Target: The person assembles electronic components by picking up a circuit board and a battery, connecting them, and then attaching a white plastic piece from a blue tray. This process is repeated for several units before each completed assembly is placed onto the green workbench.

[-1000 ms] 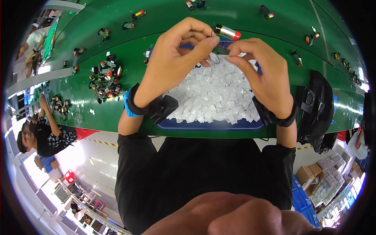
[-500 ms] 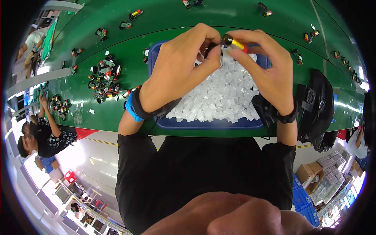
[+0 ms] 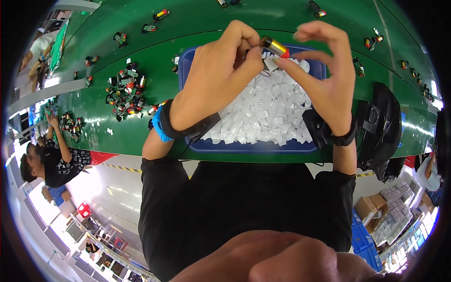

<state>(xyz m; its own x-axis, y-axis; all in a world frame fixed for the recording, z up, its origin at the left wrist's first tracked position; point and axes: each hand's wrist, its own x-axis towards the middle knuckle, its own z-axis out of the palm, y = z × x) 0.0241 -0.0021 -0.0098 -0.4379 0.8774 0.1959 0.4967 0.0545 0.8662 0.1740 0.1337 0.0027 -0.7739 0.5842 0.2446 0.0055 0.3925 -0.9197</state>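
Above the blue tray [image 3: 253, 148], my left hand [image 3: 213, 77] has thumb and fingers closed on a small battery assembly. Its cylindrical battery [image 3: 275, 46], gold with a dark end and a red end, sticks out to the right of the fingertips. What else sits inside the pinch is mostly hidden. My right hand [image 3: 329, 70] is open, thumb and fingers spread around the red end. The thumb tip is beside that end; whether it touches is unclear. Below both hands, many small white square pieces [image 3: 263, 113] fill the tray, and a thin wire loop hangs near the left fingertips.
A heap of battery assemblies [image 3: 127, 94] lies on the green table [image 3: 155, 61] to the left. Single assemblies [image 3: 161, 15] are scattered across the far side. A black plastic bag [image 3: 381, 124] is at the right edge. Another person [image 3: 56, 160] sits further left.
My right fingers have spread away from the battery they were closed on. The battery has tilted and shows more of its length, still in my left hand's pinch.
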